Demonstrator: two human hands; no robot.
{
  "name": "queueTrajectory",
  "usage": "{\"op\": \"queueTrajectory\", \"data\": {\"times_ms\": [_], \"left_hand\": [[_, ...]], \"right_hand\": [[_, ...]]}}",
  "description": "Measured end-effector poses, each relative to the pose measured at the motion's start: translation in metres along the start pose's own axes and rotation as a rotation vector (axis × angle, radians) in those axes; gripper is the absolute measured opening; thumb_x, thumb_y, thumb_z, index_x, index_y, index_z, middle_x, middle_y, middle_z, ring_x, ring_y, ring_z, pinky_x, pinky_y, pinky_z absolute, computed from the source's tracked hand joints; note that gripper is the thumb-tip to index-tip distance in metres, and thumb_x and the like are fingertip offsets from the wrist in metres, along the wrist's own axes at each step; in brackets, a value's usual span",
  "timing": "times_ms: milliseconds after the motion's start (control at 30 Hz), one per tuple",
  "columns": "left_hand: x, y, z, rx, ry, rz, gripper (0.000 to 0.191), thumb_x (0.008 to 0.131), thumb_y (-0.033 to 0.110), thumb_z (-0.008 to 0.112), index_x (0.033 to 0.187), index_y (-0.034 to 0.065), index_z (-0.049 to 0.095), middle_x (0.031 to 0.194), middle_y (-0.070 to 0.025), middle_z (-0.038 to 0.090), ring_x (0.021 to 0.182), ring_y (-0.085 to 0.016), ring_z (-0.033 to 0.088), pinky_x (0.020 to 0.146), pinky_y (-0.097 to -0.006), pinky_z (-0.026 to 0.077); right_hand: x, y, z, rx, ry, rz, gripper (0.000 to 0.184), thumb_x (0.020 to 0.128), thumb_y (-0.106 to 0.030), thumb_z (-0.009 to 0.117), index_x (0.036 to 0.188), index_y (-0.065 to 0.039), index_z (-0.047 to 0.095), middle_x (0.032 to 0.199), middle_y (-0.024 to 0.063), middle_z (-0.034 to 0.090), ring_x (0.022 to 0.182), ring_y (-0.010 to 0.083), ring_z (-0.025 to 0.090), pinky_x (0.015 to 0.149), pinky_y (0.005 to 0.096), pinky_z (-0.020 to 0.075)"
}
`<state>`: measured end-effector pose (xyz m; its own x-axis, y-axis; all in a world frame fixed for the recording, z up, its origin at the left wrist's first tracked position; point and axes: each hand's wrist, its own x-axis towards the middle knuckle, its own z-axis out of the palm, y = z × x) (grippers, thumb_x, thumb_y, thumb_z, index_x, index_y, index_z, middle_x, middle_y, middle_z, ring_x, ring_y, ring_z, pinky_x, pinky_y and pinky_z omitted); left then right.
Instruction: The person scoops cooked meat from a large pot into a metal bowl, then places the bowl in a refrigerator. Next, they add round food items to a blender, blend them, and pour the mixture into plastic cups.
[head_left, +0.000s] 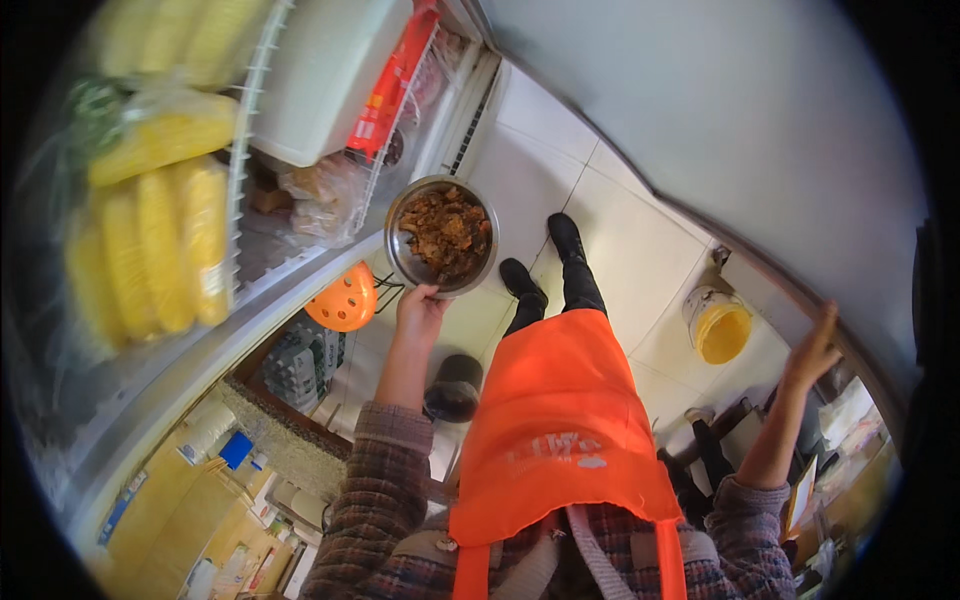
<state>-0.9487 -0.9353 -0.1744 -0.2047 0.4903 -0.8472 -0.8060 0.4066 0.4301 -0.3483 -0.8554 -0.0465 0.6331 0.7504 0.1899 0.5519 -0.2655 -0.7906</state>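
A round stainless steel bowl (405, 259) is held by its near rim in my left hand (421, 309), thumb over the edge. Inside lies brown, chunky food (448, 231), its exact kind unclear. The bowl is beside the front edge of an open refrigerator cabinet (315, 262). On the far right, my right hand (812, 354) touches the edge of the swung-out refrigerator door (720, 97) with its fingers extended. Plastic-wrapped yellow corn cobs (157, 247) fill one wire shelf (238, 172). A white plastic bin (322, 82) and a red package (394, 82) occupy another.
Below the cabinet edge are an orange perforated stool seat (343, 298) and wrapped bottles (300, 367). A dark bin (455, 386) stands on the tiled floor (622, 217) near my left forearm. A yellow-lined bucket (721, 332) sits below the door. Another person's leg (709, 450) shows at right.
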Motion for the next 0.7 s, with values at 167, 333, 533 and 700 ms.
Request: {"op": "queueTrajectory", "data": {"times_ms": [167, 333, 533, 700], "left_hand": [[0.125, -0.048, -0.037, -0.112, 0.266, -0.011, 0.026, 0.084, -0.005, 0.049, 0.11, -0.0051, 0.053, 0.111, -0.0144, 0.063, 0.103, -0.026, 0.065, 0.089, -0.0384, 0.058], [0.21, -0.043, -0.072, -0.326, 0.262, 0.139, 0.036, 0.081, -0.005, 0.052, 0.117, -0.002, 0.054, 0.112, -0.0136, 0.065, 0.096, -0.026, 0.066, 0.085, -0.0409, 0.059], [0.259, -0.026, -0.103, -0.299, 0.275, 0.246, 0.036, 0.08, -0.005, 0.048, 0.116, -0.0081, 0.052, 0.113, -0.0191, 0.063, 0.099, -0.032, 0.066, 0.091, -0.0399, 0.058], [0.289, -0.005, -0.108, -0.473, 0.202, 0.207, 0.035, 0.08, -0.005, 0.048, 0.114, -0.0138, 0.05, 0.111, -0.0222, 0.063, 0.101, -0.036, 0.065, 0.09, -0.0397, 0.059]], "right_hand": [[0.026, 0.108, -0.051, -1.075, 0.21, -0.44, 0.037, 0.093, -0.018, 0.064, 0.12, 0.006, 0.058, 0.119, 0.0183, 0.064, 0.104, 0.0276, 0.065, 0.09, 0.0384, 0.0517], [0.03, 0.178, -0.092, -0.954, 0.192, -0.171, 0.036, 0.094, -0.019, 0.063, 0.12, 0.006, 0.058, 0.119, 0.0184, 0.064, 0.105, 0.0278, 0.065, 0.09, 0.0389, 0.0516], [0.029, 0.203, -0.098, -0.982, 0.167, -0.123, 0.036, 0.095, -0.02, 0.061, 0.12, 0.005, 0.059, 0.119, 0.0185, 0.064, 0.105, 0.028, 0.065, 0.09, 0.0394, 0.0516], [0.029, 0.205, -0.103, -0.999, 0.155, -0.105, 0.035, 0.095, -0.021, 0.059, 0.121, 0.004, 0.059, 0.119, 0.0185, 0.064, 0.105, 0.0283, 0.064, 0.089, 0.0399, 0.0515]]}}
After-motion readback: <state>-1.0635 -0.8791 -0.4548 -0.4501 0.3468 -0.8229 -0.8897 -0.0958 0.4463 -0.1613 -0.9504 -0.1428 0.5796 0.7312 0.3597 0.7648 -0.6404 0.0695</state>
